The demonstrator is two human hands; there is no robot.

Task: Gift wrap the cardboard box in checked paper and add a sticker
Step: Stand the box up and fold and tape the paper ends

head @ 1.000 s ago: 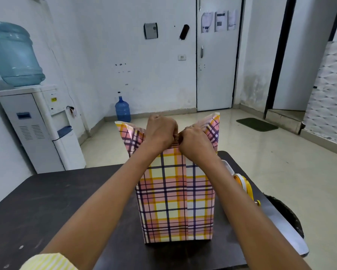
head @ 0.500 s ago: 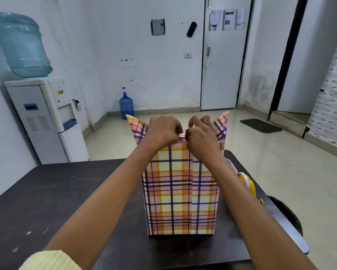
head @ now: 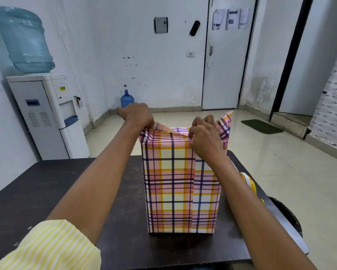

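**Wrapping the Box**

The box in checked paper stands tall on the desk. At its top left, the left hand curls its fingers round a paper flap. At its top right, the right hand pinches the paper edge.

Looked like a plain office break room, honestly.
There was a water cooler with its big jug, a spare jug on the floor, and printed notices taped to the door.
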